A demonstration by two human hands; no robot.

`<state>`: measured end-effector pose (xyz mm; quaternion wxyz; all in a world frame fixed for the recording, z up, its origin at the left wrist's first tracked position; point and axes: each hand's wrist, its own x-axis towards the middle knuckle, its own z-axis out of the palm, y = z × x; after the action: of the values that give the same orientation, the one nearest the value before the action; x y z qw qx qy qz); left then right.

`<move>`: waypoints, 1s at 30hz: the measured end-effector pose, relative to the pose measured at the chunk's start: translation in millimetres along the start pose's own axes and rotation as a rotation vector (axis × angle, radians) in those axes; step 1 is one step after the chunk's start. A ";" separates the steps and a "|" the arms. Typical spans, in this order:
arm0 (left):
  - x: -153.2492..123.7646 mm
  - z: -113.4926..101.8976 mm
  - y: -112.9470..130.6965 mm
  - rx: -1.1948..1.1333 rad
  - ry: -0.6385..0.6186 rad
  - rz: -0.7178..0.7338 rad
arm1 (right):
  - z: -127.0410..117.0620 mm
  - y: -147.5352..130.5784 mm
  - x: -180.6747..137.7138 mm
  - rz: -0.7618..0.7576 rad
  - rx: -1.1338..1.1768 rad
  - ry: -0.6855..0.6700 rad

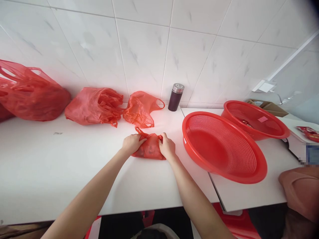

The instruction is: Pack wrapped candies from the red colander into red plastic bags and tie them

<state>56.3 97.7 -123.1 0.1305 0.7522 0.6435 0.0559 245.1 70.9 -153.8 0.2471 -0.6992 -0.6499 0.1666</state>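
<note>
A small red plastic bag (150, 148) with dim contents lies on the white table in front of me. My left hand (133, 144) grips its left side, fingers curled into the plastic near a loose handle that sticks up. On the right side, my right hand (167, 146) is closed on the bunched plastic. What is inside the bag is too blurred through the film to name. Just behind it rests a crumpled, flat-looking red bag (140, 109) with a handle loop on its right.
Two red plastic baskets (211, 142) stand to the right. Full red bags (93, 106) line the tiled wall at the left. A dark thermos (175, 98) stands by the wall. A person's sleeve (302, 189) is at the far right, beside the table (62, 176).
</note>
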 end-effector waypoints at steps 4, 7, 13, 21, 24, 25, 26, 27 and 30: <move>-3.7 3.2 0.3 0.055 -0.005 0.008 | 1.1 -2.2 -1.0 -0.014 -0.058 -0.008; -5.6 6.0 0.1 0.086 0.015 0.007 | 0.7 -2.3 -1.2 -0.019 -0.078 -0.007; -7.6 12.0 -2.7 0.119 0.052 -0.017 | -2.8 -2.5 -4.7 -0.004 -0.051 0.007; -5.3 17.6 -6.4 0.057 0.115 -0.005 | 3.2 -10.2 -6.2 -0.010 -0.061 0.008; -7.3 17.7 -6.4 -0.014 0.139 0.007 | 4.8 -8.0 -4.5 0.010 -0.057 0.000; -8.9 17.3 -6.4 -0.046 0.148 0.014 | 4.3 -6.8 -4.6 0.011 -0.049 -0.001; -10.9 16.6 -6.5 -0.084 0.157 0.026 | 3.1 -5.4 -5.2 0.008 -0.038 -0.001; -13.4 15.5 -6.8 -0.124 0.163 0.040 | 1.5 -3.8 -6.2 -0.001 -0.023 -0.003; -22.4 9.9 -8.7 -0.260 0.157 0.102 | -4.1 1.6 -9.8 -0.064 0.079 -0.014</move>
<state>46.8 75.7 -133.0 0.1731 0.7540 0.6001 0.2037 247.7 60.7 -152.2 0.2753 -0.6665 -0.6665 0.1889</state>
